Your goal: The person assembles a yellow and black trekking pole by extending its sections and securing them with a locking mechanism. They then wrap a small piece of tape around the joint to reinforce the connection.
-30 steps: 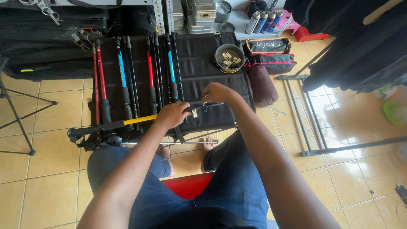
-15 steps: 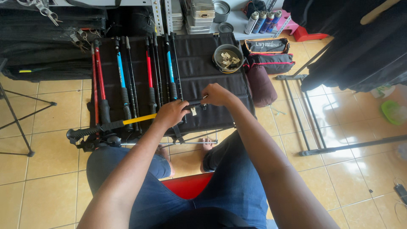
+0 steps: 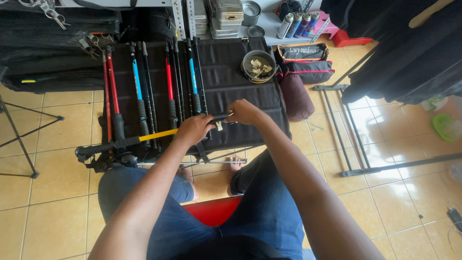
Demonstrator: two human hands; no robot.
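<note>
I hold a yellow and black trekking pole point(image 3: 144, 137) level across the front of a black folding table point(image 3: 250, 96). My left hand point(image 3: 193, 129) grips the pole's shaft near its middle. My right hand point(image 3: 243, 111) pinches the pole's black end section, where a small white tag hangs. The pole's grip end lies at the left, by a black strap and basket point(image 3: 103, 159). Behind my hands, red poles point(image 3: 111, 96), blue poles point(image 3: 137, 86) and black ones lie side by side on the table.
A round metal bowl point(image 3: 259, 66) of scraps sits on the table's far right. Black pouches point(image 3: 303, 62) and a maroon bag point(image 3: 296, 96) lie right of the table. Spray cans point(image 3: 298, 24) and metal tins stand at the back. A tripod stand point(image 3: 24, 135) is left; a metal rack base point(image 3: 356, 139) right.
My right hand has shifted slightly toward the left hand along the pole's end. The left hand and pole stay in place.
</note>
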